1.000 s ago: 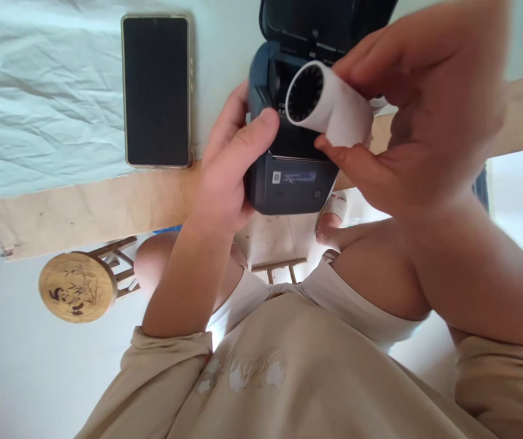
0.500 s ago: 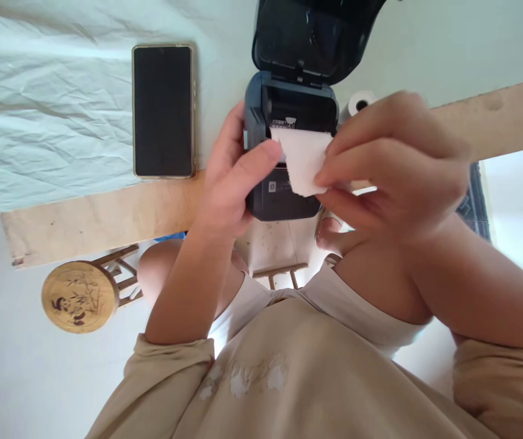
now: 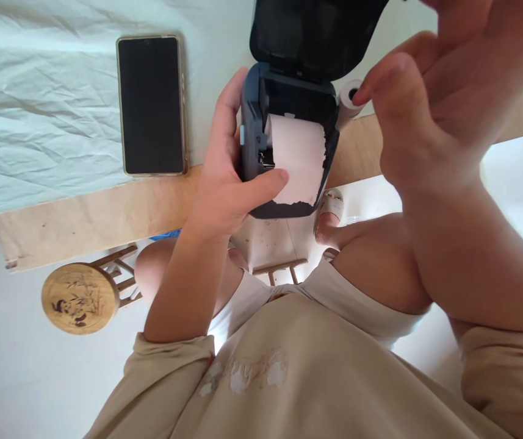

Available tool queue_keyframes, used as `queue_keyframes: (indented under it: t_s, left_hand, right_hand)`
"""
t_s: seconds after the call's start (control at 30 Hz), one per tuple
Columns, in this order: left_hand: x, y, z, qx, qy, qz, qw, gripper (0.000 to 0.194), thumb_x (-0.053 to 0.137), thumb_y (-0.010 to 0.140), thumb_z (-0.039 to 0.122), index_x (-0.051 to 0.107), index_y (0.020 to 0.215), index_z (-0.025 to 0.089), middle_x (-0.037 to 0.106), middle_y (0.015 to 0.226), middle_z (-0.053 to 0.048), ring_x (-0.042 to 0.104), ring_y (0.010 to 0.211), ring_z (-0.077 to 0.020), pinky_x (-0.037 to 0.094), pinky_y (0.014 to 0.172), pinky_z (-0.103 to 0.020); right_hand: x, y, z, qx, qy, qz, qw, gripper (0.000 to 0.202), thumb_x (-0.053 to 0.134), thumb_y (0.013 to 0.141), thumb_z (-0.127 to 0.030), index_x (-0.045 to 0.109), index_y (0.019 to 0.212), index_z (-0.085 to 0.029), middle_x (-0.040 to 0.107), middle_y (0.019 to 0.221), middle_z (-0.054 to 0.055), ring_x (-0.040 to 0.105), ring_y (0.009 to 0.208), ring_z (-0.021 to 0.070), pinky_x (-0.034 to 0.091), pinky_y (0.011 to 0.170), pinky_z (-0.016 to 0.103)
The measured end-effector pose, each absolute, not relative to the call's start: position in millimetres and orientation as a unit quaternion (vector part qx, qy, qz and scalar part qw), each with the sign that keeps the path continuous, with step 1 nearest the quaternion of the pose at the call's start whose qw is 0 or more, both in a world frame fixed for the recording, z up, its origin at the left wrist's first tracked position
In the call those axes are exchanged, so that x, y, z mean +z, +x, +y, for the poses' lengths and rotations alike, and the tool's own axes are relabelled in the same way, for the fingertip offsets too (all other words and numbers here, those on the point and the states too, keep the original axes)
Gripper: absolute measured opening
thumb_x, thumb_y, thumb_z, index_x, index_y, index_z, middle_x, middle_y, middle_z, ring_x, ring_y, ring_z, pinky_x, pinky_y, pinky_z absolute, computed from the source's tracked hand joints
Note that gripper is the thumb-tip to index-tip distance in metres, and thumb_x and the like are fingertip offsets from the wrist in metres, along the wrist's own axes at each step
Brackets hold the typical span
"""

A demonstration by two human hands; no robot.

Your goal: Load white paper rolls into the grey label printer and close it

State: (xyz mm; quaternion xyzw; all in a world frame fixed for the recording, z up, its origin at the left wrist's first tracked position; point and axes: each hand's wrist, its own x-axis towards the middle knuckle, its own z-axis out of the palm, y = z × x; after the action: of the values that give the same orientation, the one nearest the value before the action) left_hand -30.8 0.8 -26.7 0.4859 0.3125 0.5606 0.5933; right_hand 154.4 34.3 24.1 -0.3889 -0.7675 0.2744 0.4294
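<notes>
My left hand (image 3: 229, 183) grips a dark portable receipt printer (image 3: 252, 103) by its left side, thumb lying on the paper. The printer's black lid (image 3: 309, 39) stands swung back at the top. Out of its compartment a torn-edged strip of white paper (image 3: 300, 161) hangs over the front. To the right, my right hand (image 3: 430, 103) is raised with thumb and fingers apart, close to the lid's right side. One fingertip overlaps a small white paper roll (image 3: 346, 100) beside the printer; whether it touches the roll I cannot tell. The upper fingers run out of frame.
A smartphone (image 3: 151, 107) in a clear case lies on the pale green cloth (image 3: 36, 122) to the left. The wooden table edge (image 3: 91, 216) runs across in front of me. A round wooden stool (image 3: 80, 299) stands on the floor at lower left.
My right hand has let go of the paper strip and moved up and right, its fingers spreading. The strip now lies flat over the printer's front under my left thumb.
</notes>
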Motion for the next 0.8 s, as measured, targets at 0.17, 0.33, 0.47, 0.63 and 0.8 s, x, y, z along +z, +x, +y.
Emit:
queue_keyframes:
  t_s: [0.17, 0.33, 0.47, 0.63, 0.8]
  left_hand:
    - [-12, -27, -8, 0.554, 0.433, 0.366, 0.610, 0.062, 0.067, 0.064, 0.017, 0.048, 0.119, 0.035, 0.053, 0.125, 0.001, 0.057, 0.110, -0.0160, 0.049, 0.085, -0.026]
    - [-17, -28, -3, 0.562, 0.439, 0.319, 0.624, 0.065, 0.073, 0.062, 0.026, 0.043, 0.119, 0.035, 0.055, 0.119, 0.002, 0.058, 0.105, -0.0151, 0.050, 0.080, -0.026]
    - [-26, -31, 4, 0.553, 0.422, 0.321, 0.643, 0.067, 0.082, 0.050, 0.051, 0.053, 0.106, 0.031, 0.059, 0.109, 0.001, 0.060, 0.095, -0.0171, 0.055, 0.076, -0.030]
    - [-15, -24, -2, 0.548, 0.415, 0.339, 0.643, 0.038, 0.068, 0.072, 0.045, 0.057, 0.100, 0.022, 0.061, 0.085, -0.002, 0.057, 0.074, -0.0095, 0.052, 0.061, -0.024]
    - [-5, -13, -10, 0.577, 0.370, 0.381, 0.621, 0.023, 0.062, 0.076, 0.038, 0.056, 0.094, 0.025, 0.059, 0.084, -0.002, 0.057, 0.072, -0.0105, 0.049, 0.058, -0.023]
  right_hand:
    - [21, 160, 35, 0.122, -0.341, -0.848, 0.386, 0.034, 0.050, 0.081, -0.043, 0.057, 0.099, -0.015, 0.051, 0.101, 0.005, 0.049, 0.097, 0.0025, 0.037, 0.066, 0.014]
    - [20, 167, 33, 0.073, -0.279, -0.903, 0.317, 0.034, 0.058, 0.076, -0.041, 0.057, 0.103, -0.019, 0.045, 0.108, 0.008, 0.048, 0.101, 0.0058, 0.038, 0.068, 0.017]
    - [21, 167, 28, 0.071, -0.317, -0.890, 0.321, 0.040, 0.056, 0.078, -0.047, 0.058, 0.106, -0.019, 0.049, 0.106, 0.007, 0.050, 0.105, 0.0085, 0.046, 0.086, 0.023]
    - [25, 164, 23, 0.077, -0.406, -0.863, 0.292, 0.059, 0.047, 0.080, -0.059, 0.050, 0.121, -0.017, 0.050, 0.120, 0.005, 0.048, 0.116, 0.0139, 0.038, 0.108, 0.034]
    - [27, 162, 22, 0.138, -0.438, -0.846, 0.271, 0.077, 0.046, 0.073, -0.072, 0.046, 0.126, -0.016, 0.043, 0.131, 0.006, 0.045, 0.123, 0.0183, 0.036, 0.111, 0.037]
